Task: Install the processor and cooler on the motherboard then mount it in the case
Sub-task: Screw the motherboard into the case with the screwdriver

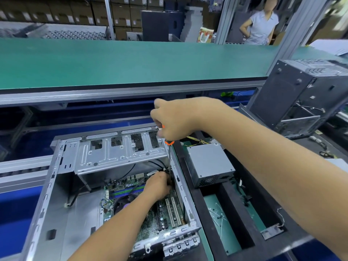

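A silver computer case [56,185] lies open in front of me with the green motherboard [150,221] inside it. A black round cooler [120,202] shows on the board, partly hidden by my left forearm. My right hand [169,119] grips the orange-and-black handle of a long screwdriver [169,159], held upright with its shaft running down into the case's far right corner. My left hand [157,186] is down inside the case at the shaft's lower end, fingers curled around the tip area and black cables. The tip itself is hidden.
A grey power supply [211,164] sits right of the case with yellow wires behind it. A second dark case [301,95] stands tilted at the far right. Loose cable ties lie on the green mat [220,223]. A green shelf [131,61] spans above; a person stands behind.
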Motion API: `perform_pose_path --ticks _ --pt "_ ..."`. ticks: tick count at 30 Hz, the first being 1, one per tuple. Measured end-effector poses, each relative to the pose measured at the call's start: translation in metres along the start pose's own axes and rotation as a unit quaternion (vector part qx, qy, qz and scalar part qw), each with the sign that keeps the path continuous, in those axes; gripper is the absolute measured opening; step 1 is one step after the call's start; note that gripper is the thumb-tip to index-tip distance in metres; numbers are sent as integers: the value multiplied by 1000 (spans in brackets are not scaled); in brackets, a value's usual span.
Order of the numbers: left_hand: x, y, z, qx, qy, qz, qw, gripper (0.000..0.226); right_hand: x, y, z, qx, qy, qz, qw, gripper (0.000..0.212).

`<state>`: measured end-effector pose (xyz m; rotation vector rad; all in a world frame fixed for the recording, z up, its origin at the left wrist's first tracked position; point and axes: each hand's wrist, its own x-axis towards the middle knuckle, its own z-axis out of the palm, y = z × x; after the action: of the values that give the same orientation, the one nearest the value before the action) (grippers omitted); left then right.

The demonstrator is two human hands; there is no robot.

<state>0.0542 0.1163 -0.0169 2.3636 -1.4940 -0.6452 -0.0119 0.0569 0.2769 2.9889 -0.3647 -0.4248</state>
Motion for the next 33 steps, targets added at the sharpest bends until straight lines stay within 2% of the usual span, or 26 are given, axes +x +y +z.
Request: perform_pose_path --ticks 2,4,7,9,10,11,12,13,15,17,19,21,24,26,29,33 --pt "0 0 0 2 2 1 1000 12 0 2 -3 38 -15 -39 998 14" --pt "0 0 0 5 5 3 1000 12 3 1 -1 26 32 -30 999 6" --pt "-1 1 -1 3 3 5 1000 14 5 3 7 -27 84 53 995 31" --pt "-2 2 -2 0 3 3 1000 12 2 4 7 -32 80 47 995 22" --pt "-1 2 -2 0 4 4 1000 9 -1 5 5 -10 52 32 998 12" --pt "-1 2 -2 1 6 7 1000 7 -2 6 3 11 21 12 1000 9" --pt "-2 2 -1 1 5 8 1000 7 -4 6 1 31 -3 -7 999 15" --pt "-2 2 -1 1 4 8 1000 7 -4 7 1 41 -8 -20 999 18" --pt "-2 2 -1 0 2 7 1000 7 -4 7 2 19 37 -12 999 5" --pt "-2 2 -1 0 3 6 1000 6 -2 7 6 -24 86 36 995 22" --pt "-2 2 -1 1 4 7 1000 4 -1 5 10 -38 104 69 991 34" --pt "-2 3 -2 0 5 7 1000 5 -1 2 10 -43 91 61 993 36" --pt "-1 2 -1 -1 5 6 1000 6 -5 3 5 43 18 -1 999 14" --pt "-1 1 -1 -6 2 2 1000 13 -8 4 2 85 13 -27 996 18" --pt "0 1 0 -8 1 0 1000 15 -6 4 4 27 83 -11 996 20" --pt "0 -1 1 -8 3 0 1000 17 0 -4 10 -46 109 28 993 35"
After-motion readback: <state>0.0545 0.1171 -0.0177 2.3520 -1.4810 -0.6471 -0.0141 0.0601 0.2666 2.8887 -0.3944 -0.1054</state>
